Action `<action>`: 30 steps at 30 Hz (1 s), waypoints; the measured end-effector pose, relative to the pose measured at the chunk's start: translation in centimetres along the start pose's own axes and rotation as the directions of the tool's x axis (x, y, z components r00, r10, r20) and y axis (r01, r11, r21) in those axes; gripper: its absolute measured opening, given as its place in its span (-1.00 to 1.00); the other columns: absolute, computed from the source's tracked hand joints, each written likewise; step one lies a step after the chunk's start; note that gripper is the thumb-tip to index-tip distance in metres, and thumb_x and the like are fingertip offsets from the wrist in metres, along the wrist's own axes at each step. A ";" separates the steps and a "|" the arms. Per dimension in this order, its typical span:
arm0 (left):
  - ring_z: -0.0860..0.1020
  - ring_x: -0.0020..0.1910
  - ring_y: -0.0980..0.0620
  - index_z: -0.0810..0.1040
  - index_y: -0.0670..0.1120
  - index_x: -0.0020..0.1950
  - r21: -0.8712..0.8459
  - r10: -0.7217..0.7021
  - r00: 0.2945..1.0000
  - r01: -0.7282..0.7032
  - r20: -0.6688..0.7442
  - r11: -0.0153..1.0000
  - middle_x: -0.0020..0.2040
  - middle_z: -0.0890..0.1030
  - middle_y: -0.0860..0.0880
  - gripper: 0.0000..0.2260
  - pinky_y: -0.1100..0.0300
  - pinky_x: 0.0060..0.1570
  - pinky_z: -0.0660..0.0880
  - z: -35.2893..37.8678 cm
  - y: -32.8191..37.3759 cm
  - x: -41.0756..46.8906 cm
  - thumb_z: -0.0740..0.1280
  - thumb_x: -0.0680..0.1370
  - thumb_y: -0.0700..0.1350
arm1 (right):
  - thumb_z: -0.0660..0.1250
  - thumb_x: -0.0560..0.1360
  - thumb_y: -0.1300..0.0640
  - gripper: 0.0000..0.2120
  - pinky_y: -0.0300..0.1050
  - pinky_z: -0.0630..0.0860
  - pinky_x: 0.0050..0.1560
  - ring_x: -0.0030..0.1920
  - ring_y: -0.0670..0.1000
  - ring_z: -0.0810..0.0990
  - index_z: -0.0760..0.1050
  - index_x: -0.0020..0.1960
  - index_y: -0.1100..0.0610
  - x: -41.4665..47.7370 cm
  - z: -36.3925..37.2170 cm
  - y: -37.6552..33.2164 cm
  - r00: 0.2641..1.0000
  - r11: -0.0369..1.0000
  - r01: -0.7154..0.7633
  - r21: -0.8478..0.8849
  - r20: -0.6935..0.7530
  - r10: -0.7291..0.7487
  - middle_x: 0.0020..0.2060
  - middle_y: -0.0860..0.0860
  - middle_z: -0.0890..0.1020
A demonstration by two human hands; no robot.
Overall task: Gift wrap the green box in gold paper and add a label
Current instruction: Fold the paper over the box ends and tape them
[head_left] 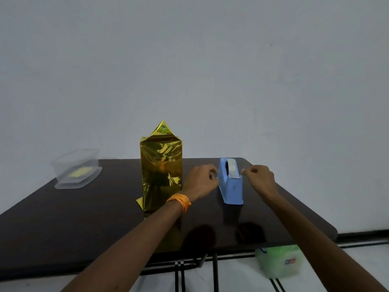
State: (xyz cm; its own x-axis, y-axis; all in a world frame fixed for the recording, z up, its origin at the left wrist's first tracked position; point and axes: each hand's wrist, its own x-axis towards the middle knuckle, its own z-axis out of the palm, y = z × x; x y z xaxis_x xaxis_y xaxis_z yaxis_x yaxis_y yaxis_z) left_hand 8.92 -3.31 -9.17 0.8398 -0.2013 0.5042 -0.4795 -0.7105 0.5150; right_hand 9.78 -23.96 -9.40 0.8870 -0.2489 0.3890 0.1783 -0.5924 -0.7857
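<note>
At mid-table the gold-wrapped box stands upright, a triangular flap raised at its top. Just right sits a blue tape dispenser, between the left hand and right hand, fingers curled; whether either pinches tape is unclear. A clear plastic container sits far left.

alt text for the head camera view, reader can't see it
A person's left hand and right hand, fingers curled, flank a blue tape dispenser on a dark table. Left of them a tall box wrapped in gold paper stands upright, its top flap pointing up in a triangle. A clear plastic container sits at the far left.
</note>
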 end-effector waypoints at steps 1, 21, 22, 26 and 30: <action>0.61 -0.12 0.04 0.61 -0.08 0.16 -0.018 -0.025 0.999 0.025 0.046 1.000 -0.11 0.66 -0.01 -0.73 0.02 -0.03 0.60 0.7 0.0 0.4 0.44 0.48 -0.08 | 0.34 0.53 0.11 -0.63 -0.13 0.17 -0.37 -0.40 0.00 0.23 0.29 -0.37 0.19 -0.1 0.1 0.5 0.999 0.999 -0.031 0.019 0.022 0.031 -0.46 0.05 0.30; 0.58 -0.14 0.01 0.61 -0.12 0.16 -0.192 -0.107 0.990 0.123 0.093 0.974 -0.01 0.67 -0.11 -0.60 0.15 -0.15 0.52 6.6 -1.1 2.6 0.53 0.43 0.06 | 0.48 0.46 0.12 -0.77 -0.04 0.55 -0.17 -0.23 0.07 0.62 0.65 -0.24 0.29 2.8 3.2 -1.7 0.977 0.954 -0.212 0.211 0.020 0.213 -0.21 0.23 0.70; 0.57 -0.15 0.01 0.60 -0.13 0.17 -0.199 -0.104 0.990 0.121 0.090 0.972 0.00 0.66 -0.11 -0.60 0.15 -0.16 0.52 6.6 -1.1 2.5 0.52 0.43 0.06 | 0.47 0.47 0.11 -0.76 -0.03 0.54 -0.20 -0.24 0.11 0.63 0.66 -0.22 0.30 2.6 3.1 -1.8 0.983 0.967 -0.183 0.176 -0.004 0.186 -0.21 0.24 0.69; 0.58 -0.13 -0.02 0.59 -0.13 0.18 -0.205 -0.099 0.992 0.114 0.082 0.972 0.02 0.66 -0.12 -0.60 0.10 -0.16 0.56 6.7 -0.9 2.4 0.52 0.44 0.04 | 0.47 0.48 0.08 -0.75 0.02 0.63 -0.13 -0.16 0.12 0.70 0.68 -0.19 0.29 1.8 3.3 -1.4 0.983 0.975 -0.172 0.144 -0.044 0.180 -0.22 0.18 0.72; 0.61 -0.03 -0.05 0.58 -0.12 0.19 -0.135 -0.110 0.990 0.120 0.083 0.983 0.07 0.66 -0.11 -0.59 0.09 -0.07 0.57 6.6 -0.6 2.5 0.51 0.45 0.05 | 0.50 0.45 0.13 -0.74 -0.06 0.52 -0.30 -0.31 0.05 0.59 0.65 -0.22 0.35 1.2 3.4 -1.3 0.971 0.944 -0.211 0.254 -0.061 0.233 -0.27 0.21 0.70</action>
State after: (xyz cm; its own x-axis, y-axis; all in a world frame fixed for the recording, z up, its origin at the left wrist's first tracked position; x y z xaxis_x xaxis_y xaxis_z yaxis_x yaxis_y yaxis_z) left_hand 13.00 -7.84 -12.75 0.9056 -0.1775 0.3853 -0.4050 -0.6317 0.6610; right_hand 12.10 -20.87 -9.57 0.8766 -0.4262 0.2233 0.0892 -0.3122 -0.9458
